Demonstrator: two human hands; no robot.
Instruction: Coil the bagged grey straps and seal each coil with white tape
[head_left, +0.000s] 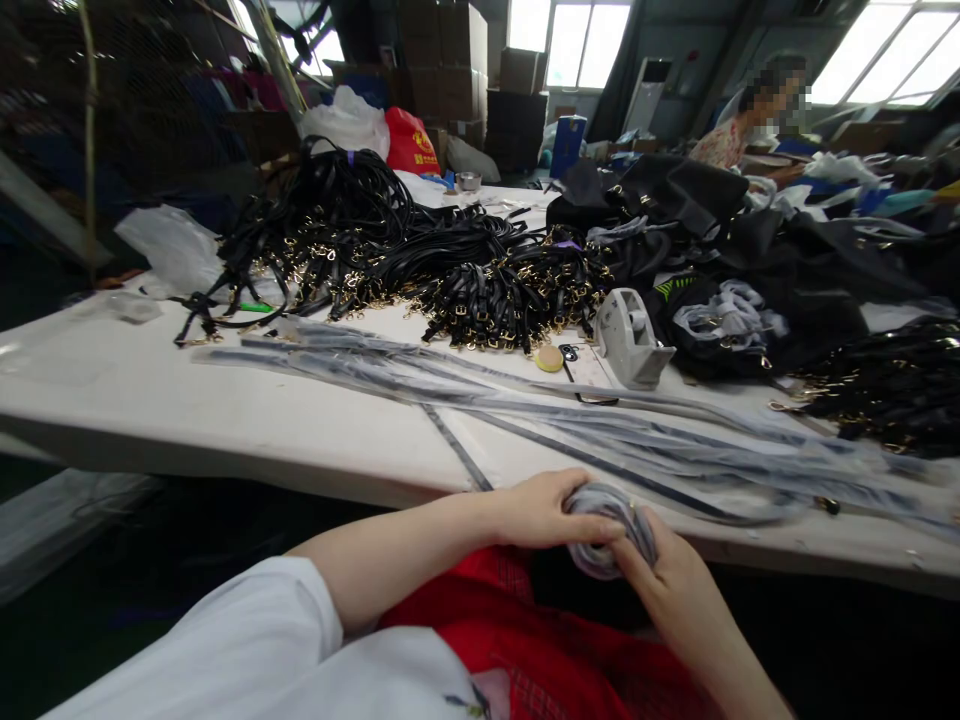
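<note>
A coiled strap in clear plastic wrap (598, 500) is held between both hands, just off the table's front edge and above my lap. My left hand (551, 510) grips the coil from its left side, thumb across the front. On the other side my right hand (660, 560) is closed round the coil's right edge, its thumb meeting the left one. Long plastic-wrapped straps (360, 375) stretch across the table just beyond my hands. One dark strap (454, 445) runs toward the table's front edge near my left wrist.
Black straps with gold clasps (480, 300) are heaped at the back. A tape dispenser (634, 340) stands beside a yellow tape roll (550, 358) and a phone (589, 372). Black bags (795, 270) pile up on the right. A person (727, 140) is at the far right.
</note>
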